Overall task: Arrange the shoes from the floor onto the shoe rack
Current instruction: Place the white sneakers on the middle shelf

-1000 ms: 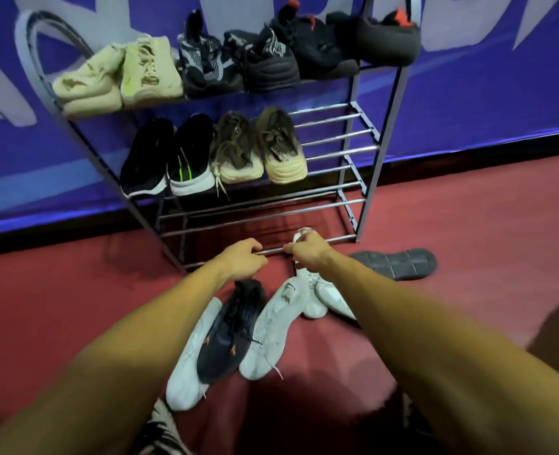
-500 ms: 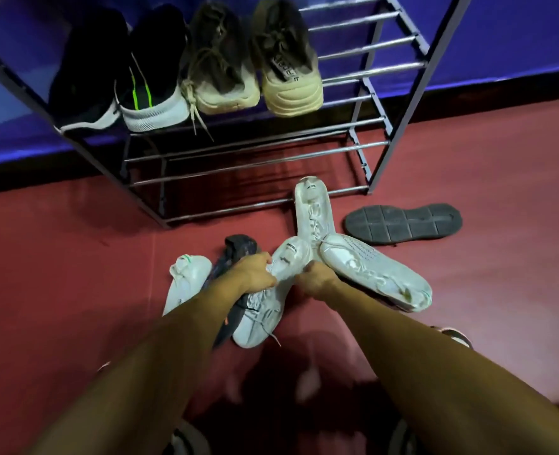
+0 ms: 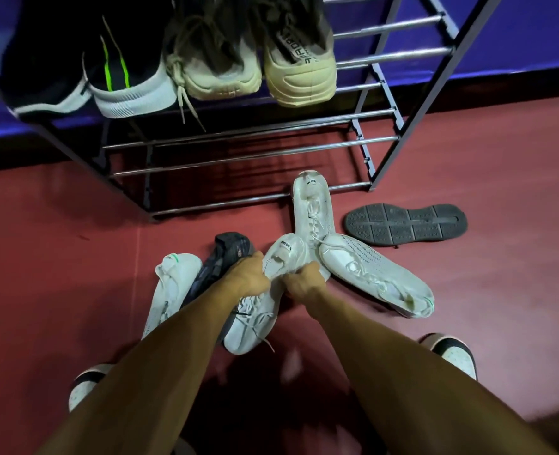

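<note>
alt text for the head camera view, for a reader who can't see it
The left hand and right hand grip a white sneaker among loose shoes on a red floor. Ahead stands a metal shoe rack with four shoes on one shelf.

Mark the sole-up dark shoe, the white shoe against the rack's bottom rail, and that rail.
sole-up dark shoe [image 3: 406, 224]: head view, middle of tread.
white shoe at rail [image 3: 313, 208]: head view, laces.
bottom rail [image 3: 212, 205]: head view, bare bar.
</note>
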A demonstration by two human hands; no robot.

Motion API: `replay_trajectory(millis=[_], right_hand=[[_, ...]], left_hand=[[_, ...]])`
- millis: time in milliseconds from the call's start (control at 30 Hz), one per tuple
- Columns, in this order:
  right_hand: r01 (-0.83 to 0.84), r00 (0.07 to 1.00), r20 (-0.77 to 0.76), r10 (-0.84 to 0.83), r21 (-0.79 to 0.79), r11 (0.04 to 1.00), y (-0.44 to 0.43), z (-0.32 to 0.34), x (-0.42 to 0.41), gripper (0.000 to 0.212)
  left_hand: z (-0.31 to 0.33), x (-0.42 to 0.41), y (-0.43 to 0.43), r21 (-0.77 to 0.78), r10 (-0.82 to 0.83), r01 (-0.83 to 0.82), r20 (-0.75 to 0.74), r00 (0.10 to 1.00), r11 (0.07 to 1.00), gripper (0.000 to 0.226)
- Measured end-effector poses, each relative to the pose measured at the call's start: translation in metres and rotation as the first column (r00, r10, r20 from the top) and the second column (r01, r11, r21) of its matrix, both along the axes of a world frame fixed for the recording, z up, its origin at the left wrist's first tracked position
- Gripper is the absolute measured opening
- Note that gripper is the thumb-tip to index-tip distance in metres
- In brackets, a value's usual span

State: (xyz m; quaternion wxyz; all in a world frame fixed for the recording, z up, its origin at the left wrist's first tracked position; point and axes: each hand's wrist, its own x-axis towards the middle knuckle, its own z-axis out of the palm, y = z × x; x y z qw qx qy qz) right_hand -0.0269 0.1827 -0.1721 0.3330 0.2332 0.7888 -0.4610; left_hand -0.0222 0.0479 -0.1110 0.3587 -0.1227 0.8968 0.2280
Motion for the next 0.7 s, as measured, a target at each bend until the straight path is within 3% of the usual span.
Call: replay_trajectory(millis=[133, 300, 400, 533, 700], right_hand=[[-0.041, 0.995, -0.085, 0.051, 0.113, 0.993, 0.001, 0.037, -0.004, 0.078], [-0.053, 0.981, -0.178, 0.074, 0.119, 0.992, 0.024, 0.119, -0.006, 0.057], [-0.022, 0.968, -0.243, 0.060, 0.156, 0.988, 0.042, 0.157, -0.008, 0.056], [-0.084, 0.938, -0.314, 0.149, 0.211, 0.974, 0.060, 0.214, -0.016, 0.066], [-0.051, 0.881, -0.439, 0.176, 0.281, 0.958, 0.080, 0.286, -0.039, 0.040]], left_hand=[[0.028, 0.002, -0.002, 0.048, 0.061, -0.059, -0.041, 0.997, 0.997, 0.033], [0.071, 0.003, 0.004, 0.157, 0.072, -0.049, -0.149, 0.986, 0.986, 0.026], [0.105, 0.002, 0.020, 0.236, 0.092, -0.035, -0.237, 0.967, 0.971, 0.025], [0.162, 0.003, 0.038, 0.211, 0.066, 0.007, -0.341, 0.938, 0.978, 0.035], [0.218, 0.002, 0.056, 0.315, 0.101, 0.026, -0.380, 0.920, 0.949, 0.054]])
